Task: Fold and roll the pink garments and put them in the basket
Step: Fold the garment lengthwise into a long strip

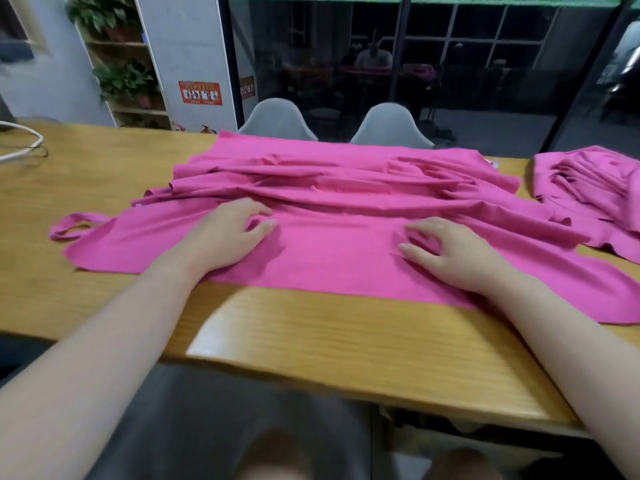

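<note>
A long wooden table (86, 188) is seen. A pink garment (346, 202) is spread on it, its long side running left to right. Both hands are laid on its near part, left hand (228, 233) and right hand (453, 254), fingers loosely bent, nothing gripped. A second garment (595, 188) is bunched nearer the right hand.

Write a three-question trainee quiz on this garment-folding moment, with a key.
1. True or false: both hands rest on the spread pink garment.
2. Where does the second pink garment lie? A) bunched at the table's right end B) on a grey chair C) in the person's lap
3. Fill in: the garment's strap loop lies toward the person's ____ side.

Key: 1 true: the left hand and right hand both lie on the fabric. 2 A. 3 left.
</note>
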Demonstrator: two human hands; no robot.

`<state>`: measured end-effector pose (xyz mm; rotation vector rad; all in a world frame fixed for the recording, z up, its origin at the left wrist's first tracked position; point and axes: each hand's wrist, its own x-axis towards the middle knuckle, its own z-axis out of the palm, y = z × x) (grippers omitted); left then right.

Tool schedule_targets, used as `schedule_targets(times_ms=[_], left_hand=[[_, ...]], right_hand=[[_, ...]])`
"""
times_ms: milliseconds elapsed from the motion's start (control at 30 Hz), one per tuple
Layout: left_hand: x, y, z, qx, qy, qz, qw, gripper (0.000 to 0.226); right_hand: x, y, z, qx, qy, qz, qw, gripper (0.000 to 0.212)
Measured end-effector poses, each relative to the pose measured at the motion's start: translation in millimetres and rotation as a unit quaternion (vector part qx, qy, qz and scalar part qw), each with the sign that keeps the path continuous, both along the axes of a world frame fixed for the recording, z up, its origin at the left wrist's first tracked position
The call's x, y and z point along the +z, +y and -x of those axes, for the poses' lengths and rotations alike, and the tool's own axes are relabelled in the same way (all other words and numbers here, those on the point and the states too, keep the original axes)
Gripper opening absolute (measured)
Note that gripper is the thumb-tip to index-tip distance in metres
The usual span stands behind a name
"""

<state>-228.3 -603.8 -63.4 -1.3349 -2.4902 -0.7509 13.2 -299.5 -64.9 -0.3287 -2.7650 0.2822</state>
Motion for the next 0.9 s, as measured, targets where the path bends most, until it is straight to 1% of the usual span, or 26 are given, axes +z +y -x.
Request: schedule_targets(times_ms=[67, 133, 167, 200, 300, 400, 500, 533, 567, 667, 733, 833, 900], left_hand=[[2, -18, -31, -0.069, 0.017, -0.018, 0.997, 0.034], [-4, -35, -58, -0.128, 0.057, 0.002, 0.99, 0.034], [-6, -42, -67, -0.142, 0.071, 0.018, 0.987, 0.032], [-7, -46, -73, -0.145, 0.082, 0.028, 0.986, 0.032], [-6, -55, -79, -0.13, 0.133, 0.041, 0.982, 0.035], [-7, -57, -78, -0.125, 0.181, 0.034, 0.975, 0.035], [-8, -49, -81, -0.107, 0.205, 0.041, 0.972, 0.024], [-9, -45, -81, -0.096, 0.201, 0.041, 0.974, 0.021], [-10, -41, -82, -0.076, 0.178, 0.039, 0.98, 0.02], [-13, -33, -82, -0.026, 0.057, 0.019, 0.998, 0.014], [-14, -32, -79, -0.004, 0.009, 0.024, 1.0, 0.004], [-15, -38, -83, 0.007, -0.033, 0.012, 0.999, 0.027], [-17, -43, -89, 0.001, -0.063, -0.012, 0.998, 0.034]], right_hand=[[3, -29, -25, 0.078, 0.028, -0.044, 0.996, 0.045], [0, -49, -47, 0.153, 0.05, -0.091, 0.983, 0.036], [-2, -54, -55, 0.175, 0.056, -0.104, 0.977, 0.034], [-2, -56, -62, 0.181, 0.061, -0.105, 0.976, 0.032], [-5, -53, -68, 0.154, 0.071, -0.072, 0.983, 0.024], [-12, -50, -65, 0.135, 0.069, -0.06, 0.987, 0.015], [-13, -53, -61, 0.095, 0.071, -0.062, 0.991, 0.009], [-14, -55, -59, 0.072, 0.073, -0.062, 0.993, 0.007], [-15, -57, -57, 0.05, 0.075, -0.06, 0.994, 0.007], [-17, -59, -51, 0.011, 0.071, -0.01, 0.997, 0.007], [-16, -59, -52, -0.015, 0.057, 0.011, 0.998, 0.008], [-15, -60, -62, -0.057, 0.064, 0.012, 0.996, 0.007], [-15, -62, -68, -0.079, 0.068, -0.013, 0.995, 0.008]])
